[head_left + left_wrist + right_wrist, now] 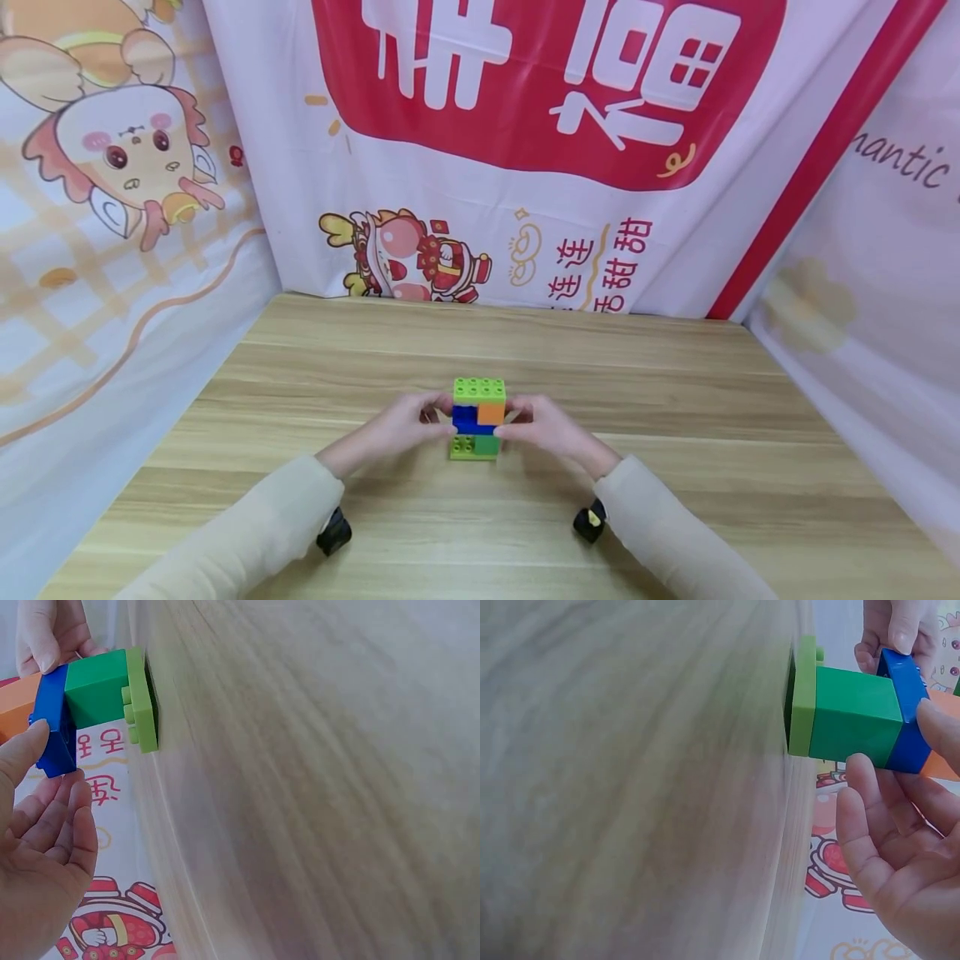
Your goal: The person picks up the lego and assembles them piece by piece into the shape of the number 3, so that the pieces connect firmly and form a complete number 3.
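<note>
A stack of toy building bricks stands upright between the two hands. A lime green plate (139,701) forms its bottom, close against the tabletop. On that plate sits a green block (856,714) at the right side, leaving studs bare at the left. Across it lies a flat blue brick (472,429), topped by an orange block (491,414) at the right and a lime green brick (480,388) above. My left hand (408,423) pinches the blue brick's left end between thumb and fingers. At its right end, my right hand (543,427) does likewise, one fingertip near the green block.
The wood-grain table (480,533) stretches out around the stack. Printed cloth (300,167) hangs along the back and both sides. Below each sleeve shows a black wrist camera, one at the left (333,532) and another at the right (589,522).
</note>
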`<state>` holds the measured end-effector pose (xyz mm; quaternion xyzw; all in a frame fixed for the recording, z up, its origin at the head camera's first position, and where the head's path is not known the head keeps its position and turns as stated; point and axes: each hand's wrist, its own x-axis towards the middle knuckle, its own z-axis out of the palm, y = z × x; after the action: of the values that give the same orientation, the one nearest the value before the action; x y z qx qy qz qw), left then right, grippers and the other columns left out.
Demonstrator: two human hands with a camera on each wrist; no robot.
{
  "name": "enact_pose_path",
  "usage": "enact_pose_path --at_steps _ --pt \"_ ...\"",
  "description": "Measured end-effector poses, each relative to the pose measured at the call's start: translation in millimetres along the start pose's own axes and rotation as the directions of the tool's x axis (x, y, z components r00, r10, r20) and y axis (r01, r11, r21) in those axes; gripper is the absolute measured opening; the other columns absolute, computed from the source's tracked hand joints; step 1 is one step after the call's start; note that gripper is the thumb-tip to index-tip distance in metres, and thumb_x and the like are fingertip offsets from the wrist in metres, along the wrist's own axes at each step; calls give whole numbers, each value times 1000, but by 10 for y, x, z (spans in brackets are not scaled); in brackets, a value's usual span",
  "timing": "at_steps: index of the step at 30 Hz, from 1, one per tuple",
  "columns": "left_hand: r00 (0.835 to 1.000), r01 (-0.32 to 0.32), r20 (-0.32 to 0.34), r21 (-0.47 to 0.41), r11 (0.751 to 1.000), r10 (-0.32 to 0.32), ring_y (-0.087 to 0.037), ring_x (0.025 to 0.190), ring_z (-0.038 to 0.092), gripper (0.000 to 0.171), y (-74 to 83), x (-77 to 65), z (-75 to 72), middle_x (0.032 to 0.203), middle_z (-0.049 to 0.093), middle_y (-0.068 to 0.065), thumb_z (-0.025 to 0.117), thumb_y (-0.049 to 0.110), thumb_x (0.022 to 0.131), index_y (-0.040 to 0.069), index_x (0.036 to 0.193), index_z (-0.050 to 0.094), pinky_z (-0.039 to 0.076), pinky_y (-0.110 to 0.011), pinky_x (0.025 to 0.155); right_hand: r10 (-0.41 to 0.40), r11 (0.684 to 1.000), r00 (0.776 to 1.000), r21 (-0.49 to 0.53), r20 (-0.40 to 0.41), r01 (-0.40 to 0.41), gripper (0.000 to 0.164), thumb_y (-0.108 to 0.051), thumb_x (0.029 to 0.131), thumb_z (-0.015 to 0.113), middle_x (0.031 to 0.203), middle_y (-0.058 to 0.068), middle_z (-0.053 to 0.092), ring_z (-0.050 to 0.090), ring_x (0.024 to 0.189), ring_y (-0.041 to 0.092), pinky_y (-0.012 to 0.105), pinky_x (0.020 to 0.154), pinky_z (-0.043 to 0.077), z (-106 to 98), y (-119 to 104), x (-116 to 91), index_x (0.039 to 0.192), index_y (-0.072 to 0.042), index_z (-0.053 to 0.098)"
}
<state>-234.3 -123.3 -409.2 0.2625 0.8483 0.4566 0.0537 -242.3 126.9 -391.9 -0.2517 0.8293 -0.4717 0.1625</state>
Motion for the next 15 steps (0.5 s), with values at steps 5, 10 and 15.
enact_pose_path --at_steps 5,10,15 --pt "1000 8 -11 10 1000 -8 -15 79 54 31 -31 56 -35 97 63 -2 66 23 86 2 110 63 46 -29 70 18 1000 1000 -23 -25 -19 39 -27 86 66 105 4 63 54 91 24 33 75 46 -17 140 96 119 -7 61" --pt "997 67 -42 17 998 -66 -15 81 55 37 -39 108 -53 103 64 -5 65 24 87 1 115 63 47 -30 71 -11 1000 999 7 -32 11 43 -25 87 64 102 8 62 57 87 23 36 74 49 -39 171 170 123 -1 57" --pt "984 168 -56 -14 986 -169 -17 85 56 37 -28 153 -45 108 64 -6 62 25 89 3 119 61 47 -30 71 15 999 999 35 -45 -13 42 -19 89 63 91 11 61 59 77 24 38 71 51 -47 192 256 122 6 55"
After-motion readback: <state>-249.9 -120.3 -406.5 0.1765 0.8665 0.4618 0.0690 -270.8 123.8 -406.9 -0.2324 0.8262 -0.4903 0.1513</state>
